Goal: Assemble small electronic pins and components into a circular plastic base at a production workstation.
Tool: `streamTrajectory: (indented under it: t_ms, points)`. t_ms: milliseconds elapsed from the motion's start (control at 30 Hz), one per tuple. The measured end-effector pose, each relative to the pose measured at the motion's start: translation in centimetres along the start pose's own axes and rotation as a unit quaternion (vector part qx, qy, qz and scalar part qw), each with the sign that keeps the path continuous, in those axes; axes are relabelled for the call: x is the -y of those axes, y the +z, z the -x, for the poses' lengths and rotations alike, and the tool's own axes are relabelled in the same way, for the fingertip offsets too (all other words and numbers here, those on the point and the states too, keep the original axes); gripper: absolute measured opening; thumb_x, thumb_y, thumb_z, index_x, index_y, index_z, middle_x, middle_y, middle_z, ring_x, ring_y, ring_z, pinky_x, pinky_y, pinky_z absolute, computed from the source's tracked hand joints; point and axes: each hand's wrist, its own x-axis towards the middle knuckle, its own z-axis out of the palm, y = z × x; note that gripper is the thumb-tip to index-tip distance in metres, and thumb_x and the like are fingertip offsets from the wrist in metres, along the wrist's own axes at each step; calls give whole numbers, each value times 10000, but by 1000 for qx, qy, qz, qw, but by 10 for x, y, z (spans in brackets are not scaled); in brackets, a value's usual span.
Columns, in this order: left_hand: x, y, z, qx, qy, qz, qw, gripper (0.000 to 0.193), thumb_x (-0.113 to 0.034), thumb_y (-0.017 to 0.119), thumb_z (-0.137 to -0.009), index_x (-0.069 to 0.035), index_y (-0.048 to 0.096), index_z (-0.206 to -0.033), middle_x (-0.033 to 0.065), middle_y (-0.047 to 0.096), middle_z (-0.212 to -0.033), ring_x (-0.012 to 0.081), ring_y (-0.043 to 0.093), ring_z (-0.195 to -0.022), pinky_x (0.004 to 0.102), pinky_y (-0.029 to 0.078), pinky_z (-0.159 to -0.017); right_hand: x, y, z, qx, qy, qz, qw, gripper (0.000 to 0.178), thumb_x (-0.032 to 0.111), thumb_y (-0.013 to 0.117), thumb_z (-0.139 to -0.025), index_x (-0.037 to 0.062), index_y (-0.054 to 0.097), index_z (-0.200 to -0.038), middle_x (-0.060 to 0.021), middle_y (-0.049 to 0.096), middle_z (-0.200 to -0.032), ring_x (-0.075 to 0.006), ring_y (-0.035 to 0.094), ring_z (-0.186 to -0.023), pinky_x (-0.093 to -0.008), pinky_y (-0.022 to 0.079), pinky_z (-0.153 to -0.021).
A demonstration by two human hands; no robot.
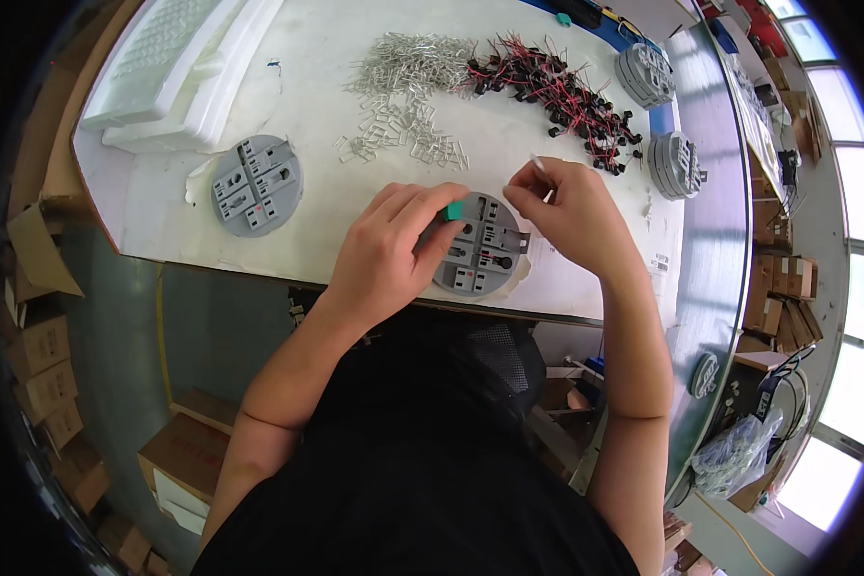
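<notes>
My left hand (386, 245) pinches a small green block (452, 210) between thumb and fingers, at the upper left edge of a round grey fixture (466, 279). That fixture lies near the table's front edge and has raised slotted blocks; a small black part (504, 262) sits on its right side. Above the fixture's right edge, my right hand (578, 213) is closed, thumb against fingers. A thin silvery piece (539, 165) sticks out between its fingers; its kind is too small to tell.
A loose pile of U-shaped metal clips (415, 72) lies beyond my hands, beside black parts with red wires (566, 96). A second grey fixture (256, 187) and white foam trays (187, 91) are at left. Stacked grey fixtures (677, 165) stand at right.
</notes>
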Motion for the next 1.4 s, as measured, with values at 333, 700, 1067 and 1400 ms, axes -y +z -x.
streamTrajectory:
  t_ms: [333, 700, 1067, 1400]
  points:
    - [-4, 5, -6, 3, 14, -36, 999, 332, 5, 788, -922, -38, 741, -1248, 101, 708, -1003, 249, 680, -891, 359, 568, -733, -10, 13, 5, -1, -9, -59, 998, 167, 129, 804, -884, -29, 756, -911, -96, 751, -781, -125, 641, -660, -321, 523, -638]
    - [-14, -8, -25, 64, -3, -37, 997, 336, -15, 783, -917, -20, 750, -1251, 118, 709, -1008, 286, 689, -915, 387, 571, -784, -29, -2, -1, 65, 85, -201, 974, 254, 263, 770, -978, 10, 748, -957, -50, 734, -791, -98, 596, -614, -273, 463, -570]
    - [-25, 3, -56, 223, 22, -112, 968, 271, -141, 767, -946, -39, 757, -1196, 106, 688, -970, 321, 677, -937, 421, 561, -863, -42, -2, -3, 64, 114, -302, 944, 380, 386, 708, -1062, 11, 731, -1002, -23, 695, -764, -52, 493, -540, -237, 379, -497]
    - [-84, 9, -56, 286, -5, -379, 880, 768, -495, 876, -803, -105, 653, -1427, 125, 642, -1243, 301, 660, -1055, 440, 572, -911, -44, -13, 10, 34, 112, -458, 881, 497, 429, 533, -1149, 3, 730, -986, -39, 690, -770, -74, 523, -594, -254, 413, -550]
